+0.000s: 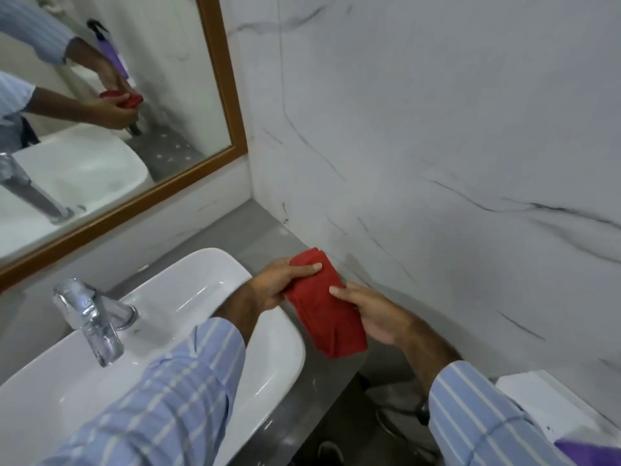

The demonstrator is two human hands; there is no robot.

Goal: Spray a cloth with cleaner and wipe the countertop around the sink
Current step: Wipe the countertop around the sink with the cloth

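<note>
A folded red cloth (322,307) is held in the air just right of the white sink (215,290), over the grey countertop (268,237). My left hand (279,284) grips its upper end with the thumb on top. My right hand (373,314) pinches its right edge lower down. A purple bottle shows only in the mirror (112,52), standing behind the reflected hands. A purple shape (584,449) peeks in at the bottom right corner; I cannot tell what it is.
A chrome tap (97,317) stands on the sink's left rim. A wood-framed mirror (221,79) hangs above. A marble wall (437,146) closes off the counter's right side. A white box (551,398) sits low on the right.
</note>
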